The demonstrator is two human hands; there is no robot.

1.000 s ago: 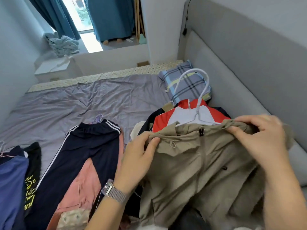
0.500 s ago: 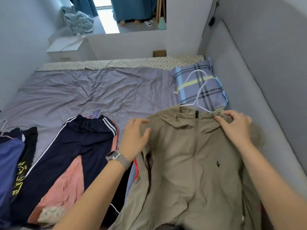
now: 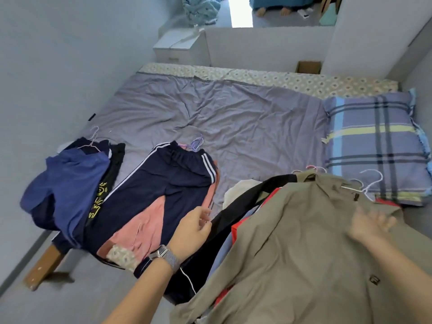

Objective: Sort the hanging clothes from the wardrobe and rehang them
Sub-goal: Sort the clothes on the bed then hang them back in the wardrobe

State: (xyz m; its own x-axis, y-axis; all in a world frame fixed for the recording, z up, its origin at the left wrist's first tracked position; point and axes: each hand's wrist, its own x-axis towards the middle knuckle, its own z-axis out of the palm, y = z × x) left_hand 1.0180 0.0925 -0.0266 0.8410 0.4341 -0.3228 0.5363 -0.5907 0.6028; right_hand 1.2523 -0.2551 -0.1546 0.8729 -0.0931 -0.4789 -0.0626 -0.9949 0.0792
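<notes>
Head view: on the bed (image 3: 233,118), just beside the plaid pillow (image 3: 374,146), our khaki jacket (image 3: 304,242) tops a pile, soft, light, best gripped at its hanger (image 3: 370,184); left hand (image 3: 192,230) loosely curled, right hand (image 3: 371,224) blurred, apparently spread.

The right hand (image 3: 370,224) is motion-blurred over the khaki jacket (image 3: 304,253), whose lower part the bottom edge cuts off; clothes beneath it are mostly hidden.

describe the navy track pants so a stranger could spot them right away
Start at the grey bed sheet and look to its near edge, the middle pile of three. The navy track pants top it, over a pink garment. Only they carry white side stripes.
</notes>
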